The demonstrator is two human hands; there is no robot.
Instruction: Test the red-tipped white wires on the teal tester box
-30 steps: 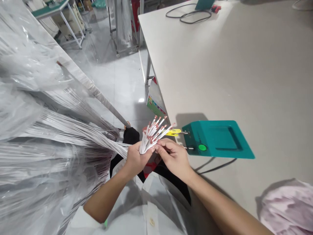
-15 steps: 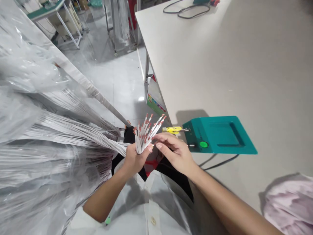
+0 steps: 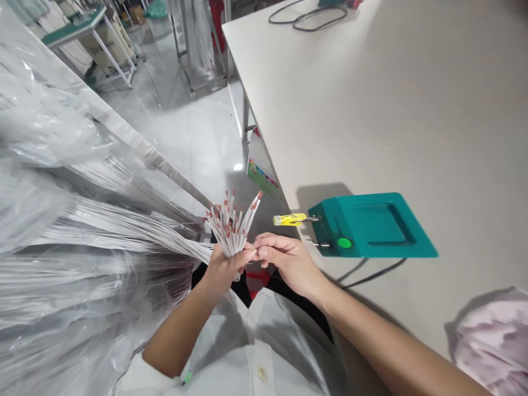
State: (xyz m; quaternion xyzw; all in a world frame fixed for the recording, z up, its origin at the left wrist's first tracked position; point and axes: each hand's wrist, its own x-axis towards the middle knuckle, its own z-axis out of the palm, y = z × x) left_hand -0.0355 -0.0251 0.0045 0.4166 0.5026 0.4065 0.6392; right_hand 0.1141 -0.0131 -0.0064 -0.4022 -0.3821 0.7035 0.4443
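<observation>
My left hand [image 3: 225, 267] is wrapped round a bundle of white wires [image 3: 231, 234] whose reddish-brown ends fan upward. Against its thumb, my right hand [image 3: 284, 258] is closed in a pinch at the bundle's right side. What lies between those right fingertips is too small to make out. Just beyond the right hand, at the table edge, sits a teal device [image 3: 379, 225] with a green round button [image 3: 345, 242]. A yellow clip [image 3: 290, 219] on a metal pin sticks out from it towards me.
Long white wires [image 3: 136, 220], partly under clear plastic, hang along a slanted rail [image 3: 157, 159] on my left. The pale table [image 3: 371, 121] spreads to the right, with pinkish cloth [image 3: 490, 341] near its front and a black cable [image 3: 322, 19] at the back.
My right hand has moved down and left, closing its fingers beside my left thumb. The wire ends have shifted left, with a few now standing apart on the right.
</observation>
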